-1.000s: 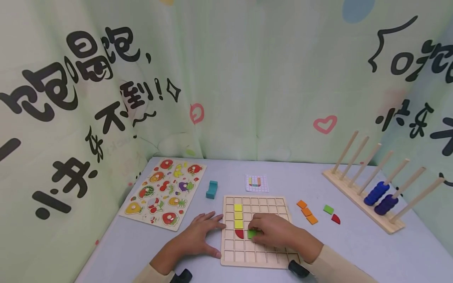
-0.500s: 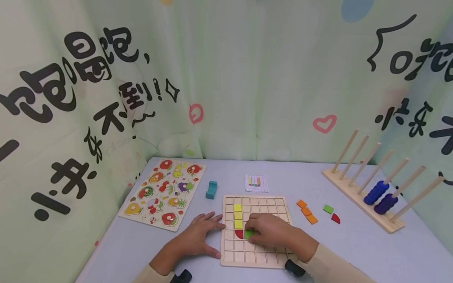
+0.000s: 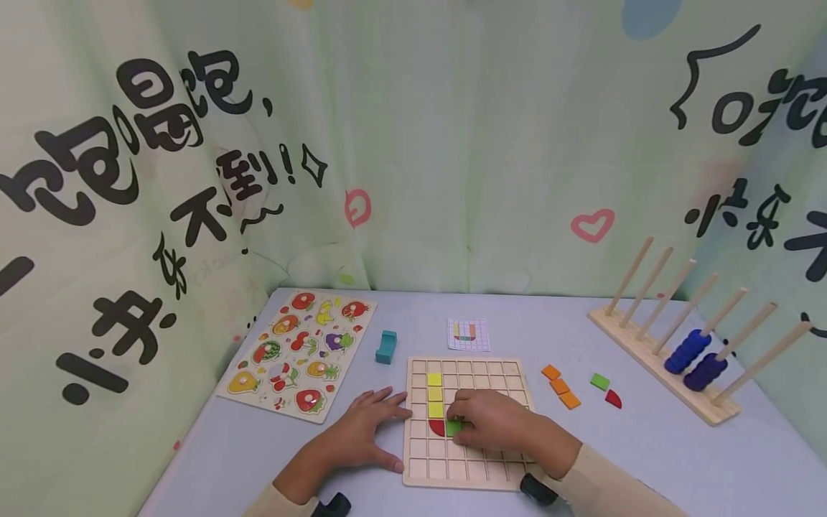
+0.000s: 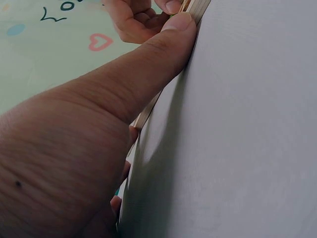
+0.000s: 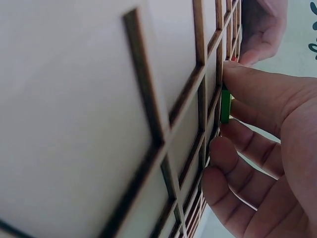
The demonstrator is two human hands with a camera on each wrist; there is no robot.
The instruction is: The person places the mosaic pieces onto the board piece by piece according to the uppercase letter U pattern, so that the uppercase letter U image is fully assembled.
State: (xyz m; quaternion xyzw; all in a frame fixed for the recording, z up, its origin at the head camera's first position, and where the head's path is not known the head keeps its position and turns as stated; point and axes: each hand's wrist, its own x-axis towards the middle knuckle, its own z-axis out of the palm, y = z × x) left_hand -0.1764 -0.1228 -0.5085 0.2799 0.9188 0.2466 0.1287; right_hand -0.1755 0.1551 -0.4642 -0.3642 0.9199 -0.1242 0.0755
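Observation:
A square wooden grid board [image 3: 429, 470] lies on the table. In one column sit several yellow square tiles [image 3: 435, 394], with a red quarter-round tile [image 3: 437, 428] below them. My right hand [image 3: 494, 420] pinches a green square tile [image 3: 454, 428] right beside the red one. The right wrist view shows that green tile [image 5: 225, 105] low against the grid lines, between thumb and fingers; the fingers partly cover it. My left hand [image 3: 368, 431] is spread at the board's left side, its thumb [image 4: 173, 29] touching the edge.
Right of the board lie orange tiles [image 3: 559, 388], a green tile [image 3: 599, 382] and a red quarter-round tile [image 3: 613, 399]. Behind it are a pattern card [image 3: 469, 335] and a teal block [image 3: 386, 347]. A fruit puzzle [image 3: 304, 352] and a peg rack [image 3: 665, 352] stand at the sides.
My right hand has slid slightly left with the green tile, which now sits close against the red quarter-round tile. The left hand has stayed in place.

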